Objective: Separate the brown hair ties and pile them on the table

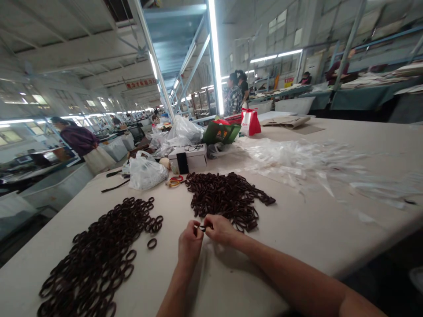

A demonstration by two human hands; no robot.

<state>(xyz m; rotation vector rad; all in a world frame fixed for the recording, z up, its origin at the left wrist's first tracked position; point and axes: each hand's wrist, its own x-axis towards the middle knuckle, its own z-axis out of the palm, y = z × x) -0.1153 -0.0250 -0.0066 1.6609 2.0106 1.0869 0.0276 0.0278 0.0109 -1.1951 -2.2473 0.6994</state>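
Note:
My left hand and my right hand meet over the beige table, fingers pinched together on one small dark brown elastic hair tie between them. Just beyond my hands lies a heap of the same dark hair ties. A larger, flatter spread of hair ties covers the table at my left, with one loose ring beside it.
Clear plastic bags are strewn across the table's right. Behind the heap stand a white box, a filled plastic bag, scissors, a green bag and a red-white bag. Other people work at distant tables.

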